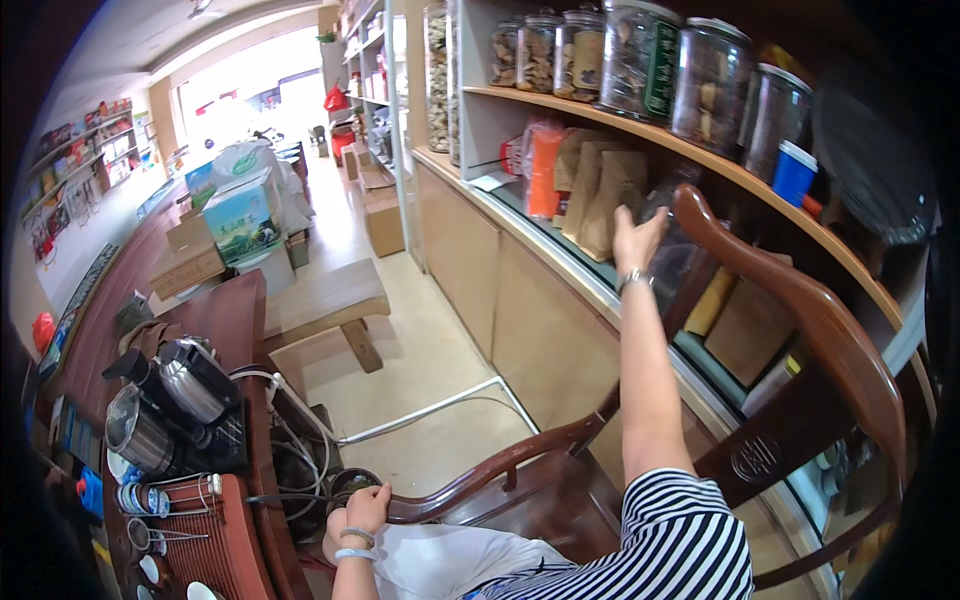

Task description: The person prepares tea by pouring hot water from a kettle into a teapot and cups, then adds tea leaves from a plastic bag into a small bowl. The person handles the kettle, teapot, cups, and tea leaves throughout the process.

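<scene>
My right hand (640,235) reaches into the lower shelf, fingers apart at the upright kraft paper bags (611,205) and a crinkled clear plastic bag (675,250); I cannot tell whether it touches them. An orange package (542,170) stands left of the bags. Low in front of me, my left hand (365,508) has its fingers curled beside the armrest (460,480) of a dark wooden chair; what it holds, if anything, is unclear.
Glass jars (635,65) line the upper shelf (560,106). A tea tray (220,540) and kettles (195,385) occupy the table (210,310) at left. A low wooden bench (330,300), cartons (185,255) and cables (310,455) surround the aisle.
</scene>
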A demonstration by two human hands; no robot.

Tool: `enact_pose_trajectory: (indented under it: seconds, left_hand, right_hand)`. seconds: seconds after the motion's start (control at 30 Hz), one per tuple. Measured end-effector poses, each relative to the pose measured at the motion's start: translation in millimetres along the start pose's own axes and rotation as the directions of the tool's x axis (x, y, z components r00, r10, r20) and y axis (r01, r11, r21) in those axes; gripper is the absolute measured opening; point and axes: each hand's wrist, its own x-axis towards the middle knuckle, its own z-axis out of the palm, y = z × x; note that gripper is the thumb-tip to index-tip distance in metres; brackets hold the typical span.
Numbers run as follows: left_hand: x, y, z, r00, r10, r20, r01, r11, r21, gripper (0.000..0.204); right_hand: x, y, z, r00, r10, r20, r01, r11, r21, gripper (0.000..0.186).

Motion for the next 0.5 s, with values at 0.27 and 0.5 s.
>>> enact_pose_trajectory:
  seconds: [0.27,0.5]
  left_hand:
    - [4.8,-26.6,17.2,0.997,-0.053,0.06,0.062,0.985,-0.164,0.047]
    - [-4.9,-26.6,3.7,0.992,-0.077,0.103,0.093,0.984,-0.153,0.05]
  right_hand:
    - [173.6,168.5,73.4,0.965,0.18,-0.193,-0.258,0.794,-0.551,0.058]
    - [170.2,160.3,76.6,0.918,0.39,-0.072,-0.336,0.668,-0.663,0.084]
